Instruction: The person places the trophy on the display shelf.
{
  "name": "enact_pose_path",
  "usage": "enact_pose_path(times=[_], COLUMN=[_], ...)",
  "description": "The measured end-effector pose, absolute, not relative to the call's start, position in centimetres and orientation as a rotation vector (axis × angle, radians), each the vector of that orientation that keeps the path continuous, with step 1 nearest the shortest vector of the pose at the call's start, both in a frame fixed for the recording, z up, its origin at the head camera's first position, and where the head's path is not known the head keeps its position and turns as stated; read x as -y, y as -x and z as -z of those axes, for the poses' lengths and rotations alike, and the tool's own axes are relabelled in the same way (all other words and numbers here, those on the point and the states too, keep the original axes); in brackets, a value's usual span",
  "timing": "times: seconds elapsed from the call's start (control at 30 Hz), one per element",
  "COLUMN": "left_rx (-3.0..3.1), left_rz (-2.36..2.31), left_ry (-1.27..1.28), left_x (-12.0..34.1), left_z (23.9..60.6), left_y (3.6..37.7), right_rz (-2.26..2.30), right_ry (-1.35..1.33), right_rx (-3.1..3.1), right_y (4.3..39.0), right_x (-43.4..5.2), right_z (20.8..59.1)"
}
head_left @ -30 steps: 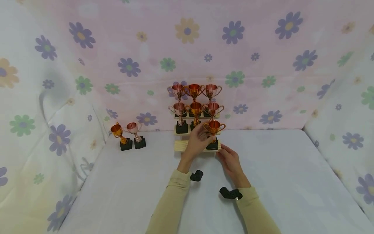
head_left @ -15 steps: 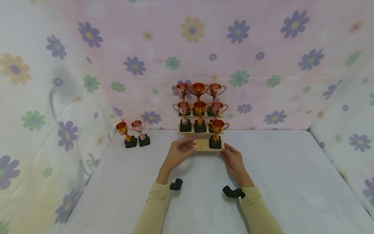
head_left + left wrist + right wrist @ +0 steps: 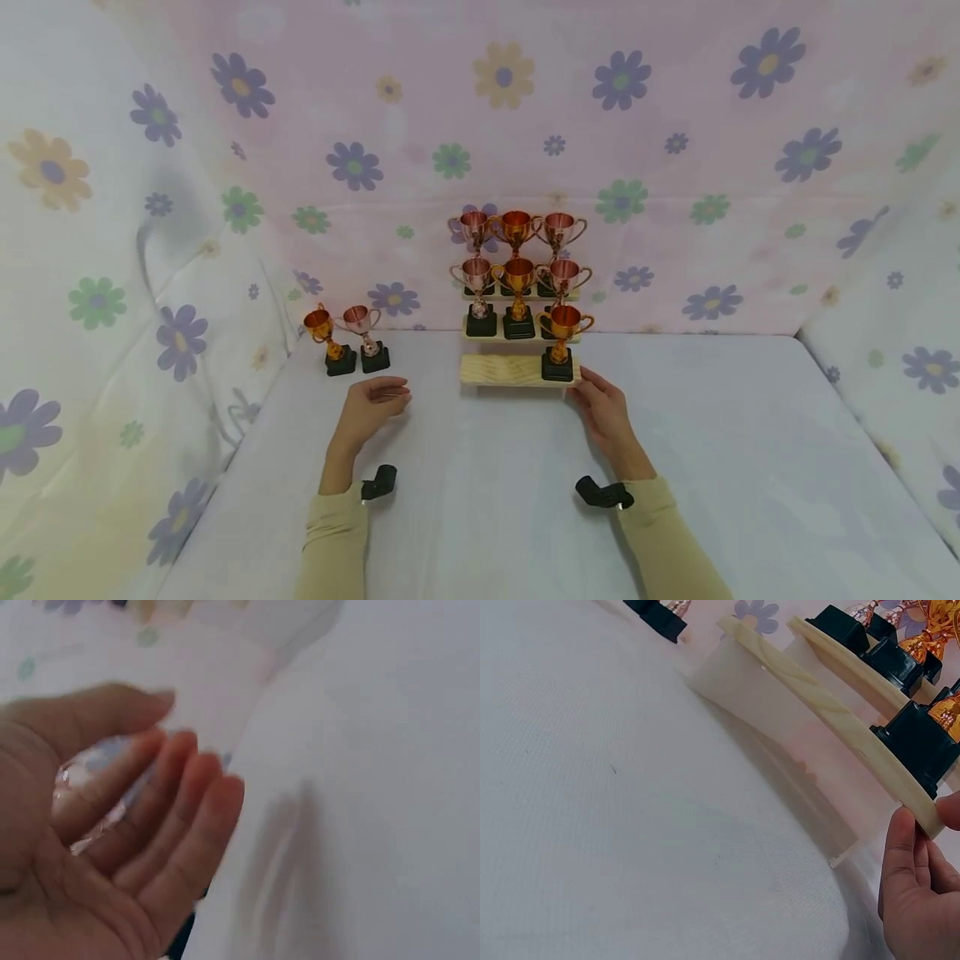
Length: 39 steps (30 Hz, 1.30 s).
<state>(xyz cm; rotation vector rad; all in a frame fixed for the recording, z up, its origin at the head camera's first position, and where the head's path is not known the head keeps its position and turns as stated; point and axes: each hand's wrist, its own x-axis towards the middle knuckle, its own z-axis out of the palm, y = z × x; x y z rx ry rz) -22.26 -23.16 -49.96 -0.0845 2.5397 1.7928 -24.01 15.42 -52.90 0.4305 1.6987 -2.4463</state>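
Wooden stand (image 3: pixel 510 369) touches right hand (image 3: pixel 604 412); left hand (image 3: pixel 367 409) apart.

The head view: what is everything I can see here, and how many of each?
Trophy cups on the stepped stand: seven, copper and gold on black bases; three top, three middle, one on the lowest step's right end.
Loose trophy cups: two, gold and rose, at the table's back left.
Stepped stand: one, pale wood, back centre.
Table: one, white cloth.
Backdrop: pink-white floral cloth.
Left hand: open, holding nothing.
Right hand: fingers touching the lowest step's right end.
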Motion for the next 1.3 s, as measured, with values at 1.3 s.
enact_pose_path(times=[1.3], left_rx=[-3.047], left_rz=[-2.362], left_ry=[0.933], left_x=[28.1], left_z=[48.1], left_y=[29.7], right_rz=[2.481], right_ry=[-0.406], right_rx=[-1.665], right_y=[23.9], right_x=[-15.6], right_z=[53.0])
